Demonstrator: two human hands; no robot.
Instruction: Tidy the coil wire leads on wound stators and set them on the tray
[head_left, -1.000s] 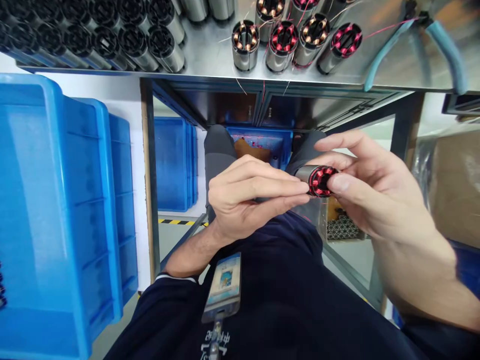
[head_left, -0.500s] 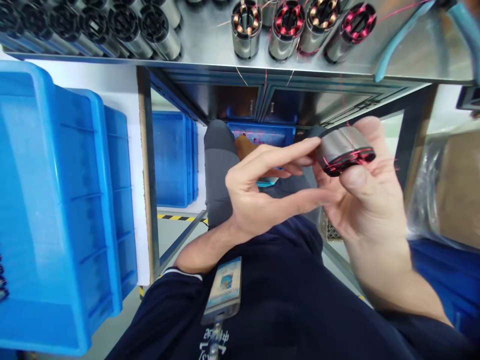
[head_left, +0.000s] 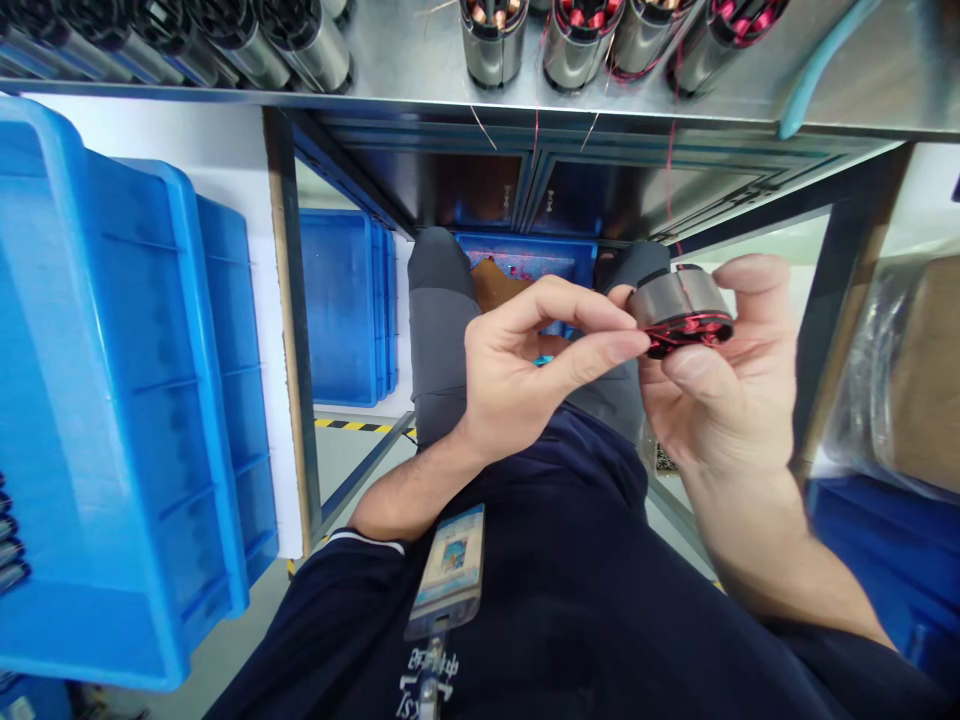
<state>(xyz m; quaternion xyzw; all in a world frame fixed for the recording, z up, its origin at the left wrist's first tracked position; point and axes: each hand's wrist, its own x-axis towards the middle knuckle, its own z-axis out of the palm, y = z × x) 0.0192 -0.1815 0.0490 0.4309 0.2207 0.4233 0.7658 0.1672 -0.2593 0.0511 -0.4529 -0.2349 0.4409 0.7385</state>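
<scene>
My right hand [head_left: 724, 380] is closed around a motor stator [head_left: 679, 305], a short steel cylinder wound with red wire. Its thumb presses the lower rim, where red windings show in a black insulator, and the other fingers reach behind the body. At the stator's left edge, my left hand [head_left: 551, 365] has thumb and index finger pinched on a red wire [head_left: 654, 338] by the windings; its tip is hidden between the fingers. Another thin red wire [head_left: 670, 170] runs from the stator up towards the bench.
Wound stators [head_left: 581, 50] stand on the metal bench edge [head_left: 405, 115], with loose wire ends hanging over. More black-and-silver stators [head_left: 307, 50] are lined up at left. A light blue tool handle [head_left: 821, 70] lies at right. Blue bins [head_left: 142, 400] stand on the left.
My left thumb and index finger, apart before, have closed into a pinch at the stator's edge. The stator has tilted slightly, and the bench edge sits higher in view.
</scene>
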